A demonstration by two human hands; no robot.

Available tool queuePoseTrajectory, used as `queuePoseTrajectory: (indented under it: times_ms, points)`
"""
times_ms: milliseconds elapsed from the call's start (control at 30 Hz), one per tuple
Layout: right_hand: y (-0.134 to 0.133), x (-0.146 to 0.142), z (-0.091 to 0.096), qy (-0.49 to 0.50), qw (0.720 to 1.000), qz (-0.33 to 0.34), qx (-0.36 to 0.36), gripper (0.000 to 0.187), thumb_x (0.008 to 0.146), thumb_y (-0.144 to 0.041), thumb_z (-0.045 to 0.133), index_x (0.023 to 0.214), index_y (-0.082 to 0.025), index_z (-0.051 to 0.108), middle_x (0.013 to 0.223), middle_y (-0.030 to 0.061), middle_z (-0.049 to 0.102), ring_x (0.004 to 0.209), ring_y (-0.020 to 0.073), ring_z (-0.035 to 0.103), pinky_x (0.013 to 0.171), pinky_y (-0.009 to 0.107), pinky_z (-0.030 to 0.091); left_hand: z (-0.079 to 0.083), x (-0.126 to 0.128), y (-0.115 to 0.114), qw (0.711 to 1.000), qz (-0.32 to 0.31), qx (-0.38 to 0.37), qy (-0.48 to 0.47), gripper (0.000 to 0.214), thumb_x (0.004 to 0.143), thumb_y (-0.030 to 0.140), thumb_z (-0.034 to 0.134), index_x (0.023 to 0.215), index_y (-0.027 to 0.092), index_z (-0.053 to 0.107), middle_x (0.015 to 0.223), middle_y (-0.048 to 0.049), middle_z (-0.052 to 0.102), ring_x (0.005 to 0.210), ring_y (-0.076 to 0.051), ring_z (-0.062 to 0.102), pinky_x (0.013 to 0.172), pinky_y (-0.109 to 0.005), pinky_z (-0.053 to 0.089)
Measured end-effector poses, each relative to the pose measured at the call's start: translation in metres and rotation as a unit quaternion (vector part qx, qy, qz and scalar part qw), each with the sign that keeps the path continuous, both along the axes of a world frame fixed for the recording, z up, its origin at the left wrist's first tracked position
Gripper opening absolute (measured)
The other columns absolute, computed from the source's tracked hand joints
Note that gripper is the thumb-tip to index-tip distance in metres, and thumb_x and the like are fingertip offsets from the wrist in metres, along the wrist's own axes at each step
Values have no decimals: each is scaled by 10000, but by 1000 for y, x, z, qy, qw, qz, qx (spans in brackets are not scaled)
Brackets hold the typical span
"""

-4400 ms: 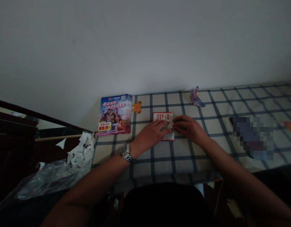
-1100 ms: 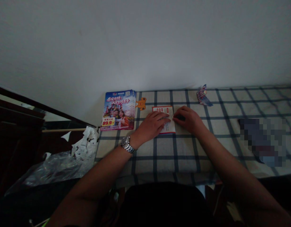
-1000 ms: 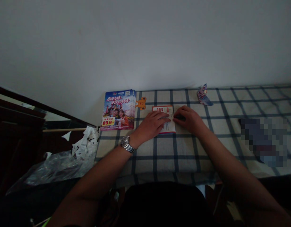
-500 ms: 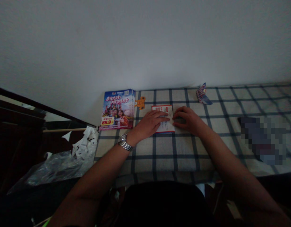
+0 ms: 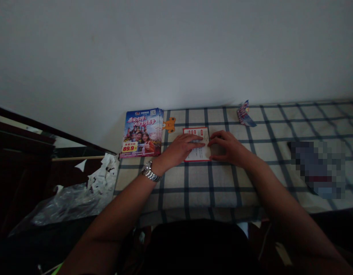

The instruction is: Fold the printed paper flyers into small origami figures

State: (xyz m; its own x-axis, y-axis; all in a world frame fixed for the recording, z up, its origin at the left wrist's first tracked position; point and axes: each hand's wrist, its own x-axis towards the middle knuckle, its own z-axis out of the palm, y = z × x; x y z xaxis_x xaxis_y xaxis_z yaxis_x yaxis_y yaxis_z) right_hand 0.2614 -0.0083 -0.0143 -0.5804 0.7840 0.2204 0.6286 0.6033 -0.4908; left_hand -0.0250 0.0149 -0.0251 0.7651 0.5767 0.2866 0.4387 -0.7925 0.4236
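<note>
A white folded leaflet point(image 5: 205, 154) with a red border and printed text lies on the checked cloth in front of me. My left hand point(image 5: 185, 147), a metal watch on its wrist, rests palm down across the leaflet with its fingers stretched out. At the leaflet's right edge is my right hand point(image 5: 226, 148); its thumb and fingers are apart, with the tips touching that edge. Left of the hands stands a stack of colourful flyers point(image 5: 142, 133) with a large 89.9 on the top one.
A folded piece of a printed flyer point(image 5: 245, 114) stands near the wall. An orange bear figure point(image 5: 169, 125) shows beside the stack. At the right lies a dark, pixelated object point(image 5: 312, 164). Torn paper point(image 5: 104, 172) and clear plastic wrapping point(image 5: 64, 202) lie off the left edge.
My right thumb has slid toward me along the leaflet's edge, away from the fingers. The leaflet's red lower border now shows more fully. My left hand has hardly moved.
</note>
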Motion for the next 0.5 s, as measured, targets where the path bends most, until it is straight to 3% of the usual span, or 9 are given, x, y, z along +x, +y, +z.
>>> queuePoseTrajectory:
  times_ms: [500]
  points:
    - [-2,-1,4,5,1000,12,-11,489,762,-378,899,1191,-281,683,1350,119,580,1302,355,558,1120,579,474,3,1,-3,1000,1,0,1,501,1014,71,529,1426,343,614,1486,-41,597,1402,-225,527,1184,-521,433]
